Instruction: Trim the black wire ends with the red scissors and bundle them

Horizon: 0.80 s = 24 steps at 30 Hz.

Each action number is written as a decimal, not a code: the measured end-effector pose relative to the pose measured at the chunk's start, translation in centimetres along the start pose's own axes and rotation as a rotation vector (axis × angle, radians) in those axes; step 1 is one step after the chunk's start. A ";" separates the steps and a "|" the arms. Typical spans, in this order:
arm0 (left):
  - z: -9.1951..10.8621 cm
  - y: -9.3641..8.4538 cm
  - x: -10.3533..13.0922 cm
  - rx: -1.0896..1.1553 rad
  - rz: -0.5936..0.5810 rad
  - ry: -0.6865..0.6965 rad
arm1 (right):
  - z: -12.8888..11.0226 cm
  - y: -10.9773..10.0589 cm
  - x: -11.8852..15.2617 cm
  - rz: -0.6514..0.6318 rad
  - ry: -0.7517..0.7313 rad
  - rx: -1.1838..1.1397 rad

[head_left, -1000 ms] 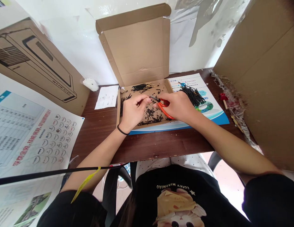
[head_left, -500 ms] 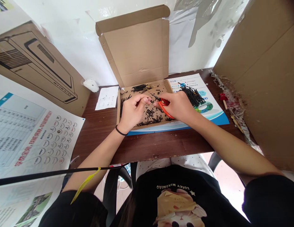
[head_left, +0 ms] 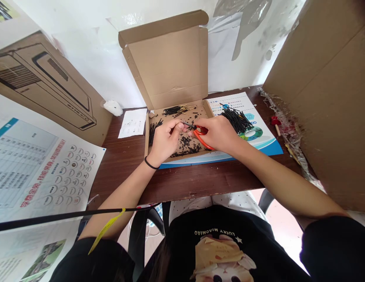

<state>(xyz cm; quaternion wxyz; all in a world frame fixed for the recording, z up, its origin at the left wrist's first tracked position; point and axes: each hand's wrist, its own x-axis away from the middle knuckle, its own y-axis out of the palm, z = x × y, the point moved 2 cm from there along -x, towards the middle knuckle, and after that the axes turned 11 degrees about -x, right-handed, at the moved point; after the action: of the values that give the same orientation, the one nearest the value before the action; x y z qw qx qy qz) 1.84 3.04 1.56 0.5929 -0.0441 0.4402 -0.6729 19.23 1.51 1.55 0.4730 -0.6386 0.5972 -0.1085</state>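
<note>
My right hand [head_left: 222, 133] is closed around orange-handled scissors [head_left: 203, 140], their dark blades pointing left at my left fingertips. Thumb and forefinger of my left hand [head_left: 167, 138] are pinched together at the blade tips; whatever is between them is too small to make out. Both hands are over a shallow cardboard box [head_left: 146, 135]. Small black clippings [head_left: 188, 145] lie scattered on its bottom. Inside at the back is a bundle of black sticks with gold-coloured ends [head_left: 177, 110]. More thin black pieces [head_left: 155, 128] lie along the left wall, partly behind my left hand.
The box lid [head_left: 173, 62] stands upright at the back. On a printed sheet [head_left: 266, 145] to the right rests a pile of black sticks [head_left: 237, 119]. A small white paper [head_left: 132, 123] lies left of the box. Cardboard panels [head_left: 323, 109] flank the table.
The scissors' blades have come closer to my left fingertips and now meet them; they looked slightly apart before. The view has shifted a little. My left hand keeps its pinch.
</note>
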 end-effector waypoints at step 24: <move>0.0 0.2 -0.1 0.224 -0.037 -0.073 | 0.0 -0.3 -0.2 0.043 0.084 0.013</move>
<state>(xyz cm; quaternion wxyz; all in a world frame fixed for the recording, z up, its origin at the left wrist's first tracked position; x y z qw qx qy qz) 1.98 3.16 1.47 0.5971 -0.0099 0.3395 -0.7267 19.39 1.62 1.82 0.4538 -0.6177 0.6293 -0.1288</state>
